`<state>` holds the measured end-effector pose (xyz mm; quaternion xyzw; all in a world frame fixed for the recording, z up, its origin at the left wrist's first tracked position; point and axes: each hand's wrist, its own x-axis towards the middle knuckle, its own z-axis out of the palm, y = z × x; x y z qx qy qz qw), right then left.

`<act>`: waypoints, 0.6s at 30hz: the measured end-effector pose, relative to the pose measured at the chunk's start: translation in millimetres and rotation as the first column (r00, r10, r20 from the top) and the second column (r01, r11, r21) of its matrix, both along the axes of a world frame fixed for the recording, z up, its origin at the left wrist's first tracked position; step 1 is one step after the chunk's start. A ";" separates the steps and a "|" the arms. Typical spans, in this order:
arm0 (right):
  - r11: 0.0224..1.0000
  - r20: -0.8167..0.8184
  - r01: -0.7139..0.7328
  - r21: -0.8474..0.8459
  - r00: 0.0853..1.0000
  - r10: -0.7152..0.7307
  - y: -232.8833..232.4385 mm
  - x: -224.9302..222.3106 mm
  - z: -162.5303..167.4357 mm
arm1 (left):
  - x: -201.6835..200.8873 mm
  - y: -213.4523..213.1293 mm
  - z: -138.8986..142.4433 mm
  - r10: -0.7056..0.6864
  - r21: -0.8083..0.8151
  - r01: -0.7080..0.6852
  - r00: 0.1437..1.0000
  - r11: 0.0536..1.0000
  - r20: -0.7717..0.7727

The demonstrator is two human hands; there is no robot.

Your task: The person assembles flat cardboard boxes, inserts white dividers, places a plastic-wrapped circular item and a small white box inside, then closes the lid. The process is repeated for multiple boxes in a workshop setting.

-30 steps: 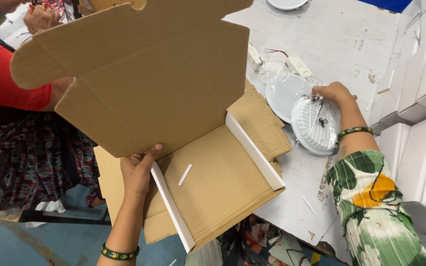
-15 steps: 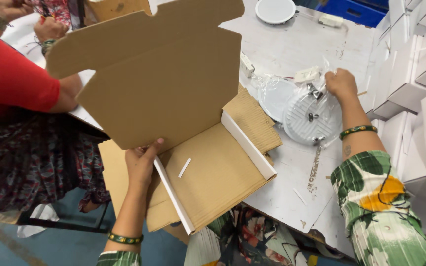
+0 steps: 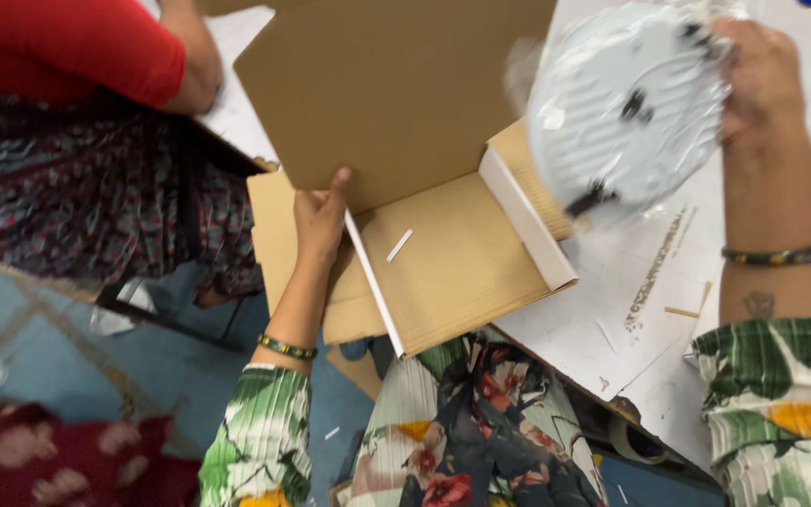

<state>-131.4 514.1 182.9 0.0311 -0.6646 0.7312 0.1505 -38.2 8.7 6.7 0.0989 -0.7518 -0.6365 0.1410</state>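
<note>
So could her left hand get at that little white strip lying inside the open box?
Probably yes: the left hand grips the cardboard box beside the white strip, with bare cardboard between them.

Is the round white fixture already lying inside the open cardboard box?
No. The right hand holds the round white fixture up above the table, beside the cardboard box, whose floor holds only a small white strip.
</note>
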 end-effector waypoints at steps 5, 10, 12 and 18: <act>0.968 0.061 -0.238 0.078 0.970 0.233 -108.5 27.7 -53.8 | 0.0 -1.6 -3.7 -0.032 0.314 0.097 0.978 0.944 -0.204; 0.652 -0.074 -0.078 0.754 0.977 0.202 -194.1 52.4 -88.4 | 0.2 0.4 0.1 -0.007 0.334 0.077 0.979 0.939 -0.206; 0.478 -0.008 -0.106 0.872 0.973 0.231 -207.8 59.7 -86.9 | 0.0 -0.2 -0.4 0.000 0.291 0.034 0.994 0.956 -0.114; 0.006 0.079 -0.082 0.997 0.975 0.206 -223.5 84.9 -79.1 | 3.1 -1.7 -2.4 -0.011 0.284 0.062 0.984 0.957 -0.178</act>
